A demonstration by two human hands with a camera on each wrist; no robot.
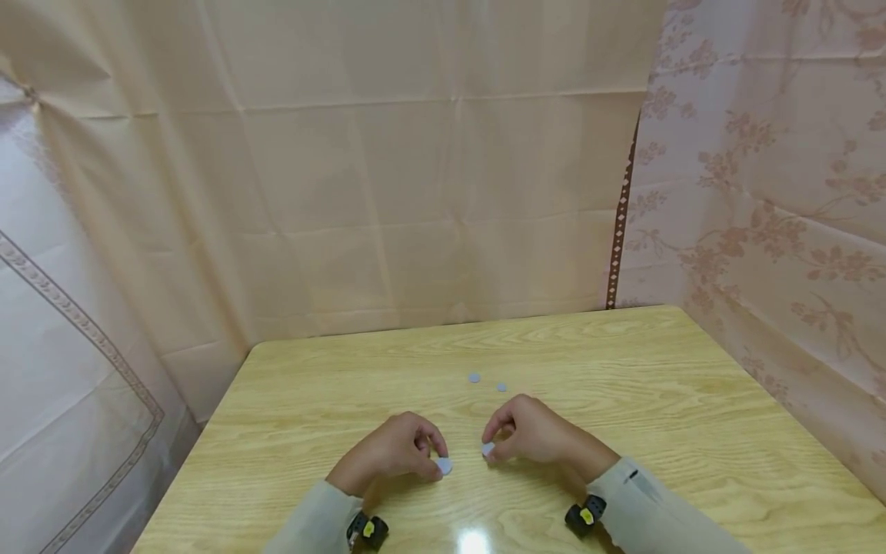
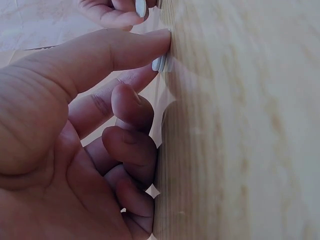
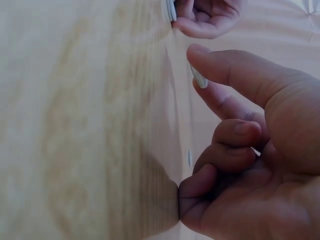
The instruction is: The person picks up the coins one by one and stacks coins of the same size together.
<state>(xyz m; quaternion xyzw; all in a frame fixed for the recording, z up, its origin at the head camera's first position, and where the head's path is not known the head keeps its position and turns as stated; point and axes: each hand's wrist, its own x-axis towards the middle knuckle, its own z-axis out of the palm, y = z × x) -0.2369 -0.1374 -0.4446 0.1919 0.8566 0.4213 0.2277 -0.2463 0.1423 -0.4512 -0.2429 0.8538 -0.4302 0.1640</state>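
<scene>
Thumb and index finger of my left hand point(image 1: 401, 448) pinch a small stack of thin, round, whitish discs point(image 1: 445, 465) right at the tabletop. Its layered edge shows in the left wrist view, as stacked discs point(image 2: 159, 64) partly hidden by the thumb. To the right, my right hand point(image 1: 538, 432) pinches a single whitish disc point(image 1: 487, 449) between thumb and index finger. That disc point(image 3: 199, 78) is tilted and held just above the wood, level with the left hand's stack. Both hands' other fingers are curled, and the right little finger rests on the table.
Two more small discs, a left one point(image 1: 474, 378) and a right one point(image 1: 501, 388), lie flat beyond the hands. The wood-grain table point(image 1: 332, 377) ends at a beige curtain point(image 1: 346, 192), with a floral curtain point(image 1: 782, 192) along the right.
</scene>
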